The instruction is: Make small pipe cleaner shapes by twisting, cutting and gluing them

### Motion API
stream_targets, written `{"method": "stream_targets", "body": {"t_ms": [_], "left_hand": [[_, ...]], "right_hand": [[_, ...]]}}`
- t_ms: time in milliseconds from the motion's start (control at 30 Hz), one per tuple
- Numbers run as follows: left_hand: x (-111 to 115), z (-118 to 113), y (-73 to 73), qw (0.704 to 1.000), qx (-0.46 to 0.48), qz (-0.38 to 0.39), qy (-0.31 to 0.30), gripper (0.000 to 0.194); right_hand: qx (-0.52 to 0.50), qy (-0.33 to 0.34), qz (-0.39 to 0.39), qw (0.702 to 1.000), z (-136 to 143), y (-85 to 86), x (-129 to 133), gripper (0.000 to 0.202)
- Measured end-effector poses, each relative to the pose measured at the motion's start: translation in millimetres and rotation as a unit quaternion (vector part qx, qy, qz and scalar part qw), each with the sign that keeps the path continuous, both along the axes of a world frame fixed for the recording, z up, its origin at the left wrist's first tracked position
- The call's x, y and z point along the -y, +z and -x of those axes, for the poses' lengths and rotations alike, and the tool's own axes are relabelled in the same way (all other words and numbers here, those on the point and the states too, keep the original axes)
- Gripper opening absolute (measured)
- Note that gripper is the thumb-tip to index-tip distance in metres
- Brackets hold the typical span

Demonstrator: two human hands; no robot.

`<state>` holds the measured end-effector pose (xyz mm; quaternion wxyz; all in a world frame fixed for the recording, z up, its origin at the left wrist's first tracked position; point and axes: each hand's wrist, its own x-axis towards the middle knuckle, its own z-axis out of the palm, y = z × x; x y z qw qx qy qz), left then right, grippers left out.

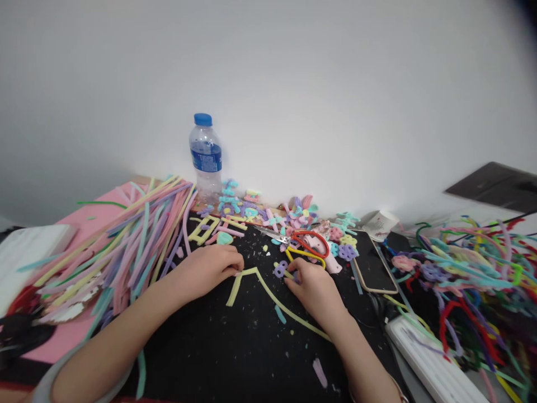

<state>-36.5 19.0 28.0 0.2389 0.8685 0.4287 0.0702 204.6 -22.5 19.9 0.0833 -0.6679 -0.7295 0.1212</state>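
By the left hand, a pale yellow chenille stem is pinched between thumb and fingertips, which are pressed together at a bend near one end. The fingers are curled, the back of the hand is turned upward, and the forearm is extended from the lower left corner. The stem is bent into a peak just beside these fingertips; a short leg is hung down below them, while a long tail is curved over the black work surface to the right forearm, behind which its end is lost.

The right hand is held low over the surface, with its fingers bent and its thumb set close to them; whether a small yellow piece at the fingertips is gripped or merely touched cannot be told. Its forearm is angled up from the lower right. A purple chenille flower is seen just beside these fingertips, and scissors with red and yellow handles are placed right behind the hand.

A blue-green scrap is left just beneath the long tail. Farther left, pastel chenille stems are heaped, and a phone is laid to the right.
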Motion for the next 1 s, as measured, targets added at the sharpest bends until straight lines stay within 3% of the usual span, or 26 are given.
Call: {"method": "stream_targets", "body": {"t_ms": [167, 333, 600, 833, 1000], "left_hand": [[-1.7, 3.1, 0.8, 0.998, -0.028, -0.05, -0.007, 0.022], [-3.8, 5.8, -0.2, 0.995, -0.033, -0.091, -0.016, 0.023], [-4.5, 7.4, 1.5, 0.995, -0.035, -0.093, -0.017, 0.023], [-6.0, 7.0, 2.8, 0.995, -0.036, -0.087, -0.018, 0.025], [-6.5, 8.3, 0.1, 0.995, -0.025, -0.09, -0.022, 0.025]], "right_hand": [[-0.001, 0.033, -0.013, 0.999, 9.4, 6.0, -6.4, 0.007], [0.031, 0.103, -0.062, 0.992, 34.5, 13.0, -29.6, 0.007], [0.073, 0.176, -0.069, 0.979, 72.1, 2.5, -52.8, 0.011], [-0.016, 0.198, -0.055, 0.978, 59.9, 5.0, -57.8, 0.011], [-0.094, 0.178, -0.107, 0.974, 44.4, 4.7, -42.1, 0.014]]}}
